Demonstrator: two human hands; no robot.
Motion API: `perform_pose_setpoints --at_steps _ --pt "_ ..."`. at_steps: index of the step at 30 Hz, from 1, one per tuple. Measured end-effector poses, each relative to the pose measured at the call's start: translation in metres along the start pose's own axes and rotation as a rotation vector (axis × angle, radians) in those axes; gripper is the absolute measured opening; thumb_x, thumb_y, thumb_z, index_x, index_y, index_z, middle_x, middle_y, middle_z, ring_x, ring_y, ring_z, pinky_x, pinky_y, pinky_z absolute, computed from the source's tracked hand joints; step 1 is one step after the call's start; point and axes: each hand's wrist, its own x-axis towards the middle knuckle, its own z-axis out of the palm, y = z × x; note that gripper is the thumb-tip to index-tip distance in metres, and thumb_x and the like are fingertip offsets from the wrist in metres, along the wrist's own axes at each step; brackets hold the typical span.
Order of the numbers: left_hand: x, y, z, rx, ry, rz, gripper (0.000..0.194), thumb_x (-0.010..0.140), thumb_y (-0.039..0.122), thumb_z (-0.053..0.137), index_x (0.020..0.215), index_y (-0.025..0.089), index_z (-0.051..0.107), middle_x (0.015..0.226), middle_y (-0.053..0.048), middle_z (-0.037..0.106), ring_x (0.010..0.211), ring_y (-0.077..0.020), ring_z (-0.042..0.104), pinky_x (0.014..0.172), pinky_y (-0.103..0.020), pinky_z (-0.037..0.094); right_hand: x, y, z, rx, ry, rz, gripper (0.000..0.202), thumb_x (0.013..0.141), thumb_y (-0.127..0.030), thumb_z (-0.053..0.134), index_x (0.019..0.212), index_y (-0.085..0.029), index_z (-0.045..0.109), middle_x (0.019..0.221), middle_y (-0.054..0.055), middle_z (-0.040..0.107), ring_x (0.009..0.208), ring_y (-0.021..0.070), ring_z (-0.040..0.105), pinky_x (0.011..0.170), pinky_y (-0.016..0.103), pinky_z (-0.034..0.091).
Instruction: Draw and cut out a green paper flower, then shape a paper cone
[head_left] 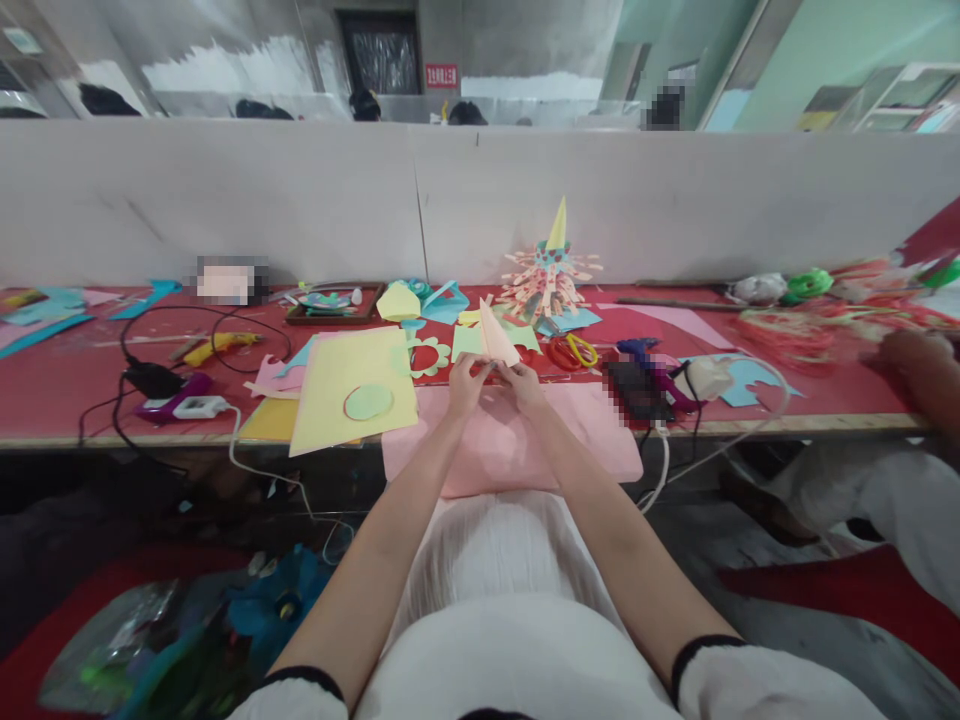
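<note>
A pale peach folded paper cone (495,338) points up and away from me, pinched at its wide lower end between both hands. The fingers of my left hand (471,382) are closed on its left side. My right hand (520,382) grips its right side, the fingertips of the two hands nearly meeting. Below them a pink paper sheet (585,430) hangs over the table's front edge. Just left of my hands lies a green flower-shaped paper cutout (441,352). Scissors with yellow and red handles (577,350) rest to the right.
A yellow sheet (337,380) bears a green paper circle (369,402). Behind stands a spiky paper figure with a yellow cone hat (556,228). A yellow glue gun (221,348), cables and power strips (176,402) lie left. At far right is another person's hand (911,360).
</note>
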Motion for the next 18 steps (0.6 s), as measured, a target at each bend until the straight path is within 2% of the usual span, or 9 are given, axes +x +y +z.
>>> perform_pose_setpoints --at_steps 5,12,18 --pt "0.0007 -0.003 -0.0005 -0.005 0.009 -0.029 0.006 0.077 0.018 0.062 0.073 0.02 0.059 0.081 -0.002 0.061 0.078 -0.0149 0.06 0.076 -0.029 0.047 -0.0001 0.001 0.0 0.018 -0.033 0.009 0.041 0.047 -0.049 0.081 0.061 -0.018 0.059 0.074 0.003 0.07 0.079 0.0199 0.067 0.067 0.028 0.052" --pt "0.0007 -0.0009 -0.001 -0.015 0.013 -0.097 0.006 0.076 0.018 0.062 0.073 0.02 0.057 0.079 -0.002 0.063 0.078 -0.0153 0.06 0.076 -0.028 0.046 -0.0001 0.0026 -0.0006 -0.007 -0.058 0.015 0.039 0.05 -0.047 0.081 0.069 -0.018 0.064 0.076 0.003 0.071 0.082 0.0201 0.067 0.07 0.029 0.052" --pt "0.0014 -0.0048 -0.0007 -0.021 -0.003 -0.122 0.004 0.076 0.02 0.062 0.076 0.02 0.058 0.083 -0.003 0.064 0.08 -0.0162 0.06 0.077 -0.029 0.046 0.0007 0.0027 -0.0012 -0.059 -0.055 0.004 0.039 0.051 -0.049 0.079 0.064 -0.019 0.059 0.078 0.004 0.071 0.083 0.0215 0.067 0.066 0.028 0.051"
